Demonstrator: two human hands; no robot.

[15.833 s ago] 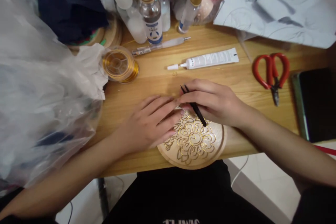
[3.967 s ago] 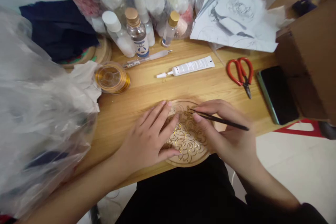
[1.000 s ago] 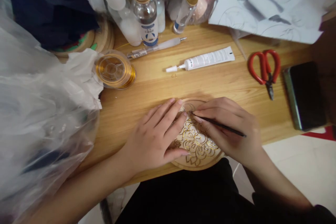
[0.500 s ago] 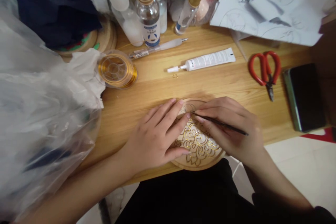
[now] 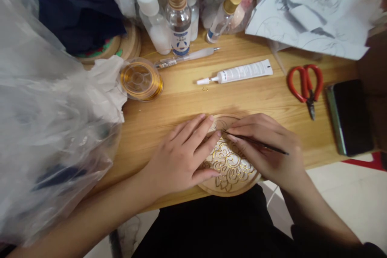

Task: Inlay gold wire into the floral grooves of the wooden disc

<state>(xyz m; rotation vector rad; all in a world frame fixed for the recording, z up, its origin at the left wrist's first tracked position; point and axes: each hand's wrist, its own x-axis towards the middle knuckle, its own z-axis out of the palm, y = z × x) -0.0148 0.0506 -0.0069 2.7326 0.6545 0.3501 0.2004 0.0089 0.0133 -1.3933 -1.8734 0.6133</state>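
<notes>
A round wooden plaque (image 5: pixel 225 190) lies at the table's front edge, with a flower outlined in gold wire on its face. My left hand (image 5: pixel 189 155) rests flat over the plaque's left side, fingers spread, its index fingertip close to the tool tip. In my right hand (image 5: pixel 269 145) is a slim dark tool, apparently tweezers (image 5: pixel 260 142), pinched between thumb and fingers. Their tip meets the plaque near the upper petals; whether it grips a wire is too small to see. Pencil-like lines (image 5: pixel 222 123) show on the plaque's upper part.
Beyond the plaque lie a white glue tube (image 5: pixel 244 71), tiny gold wire bits (image 5: pixel 205 88) and a pen (image 5: pixel 193 55). A gold wire spool (image 5: pixel 141 79) stands left, beside a plastic bag (image 5: pixel 60 129). Red-handled cutters (image 5: pixel 306 84) and a phone (image 5: pixel 350 117) are right. Bottles (image 5: pixel 179 20) line the back.
The whole view has shifted slightly, so the table items appear a little lower and mostly further right. Both hands keep nearly the same pose on the plaque.
</notes>
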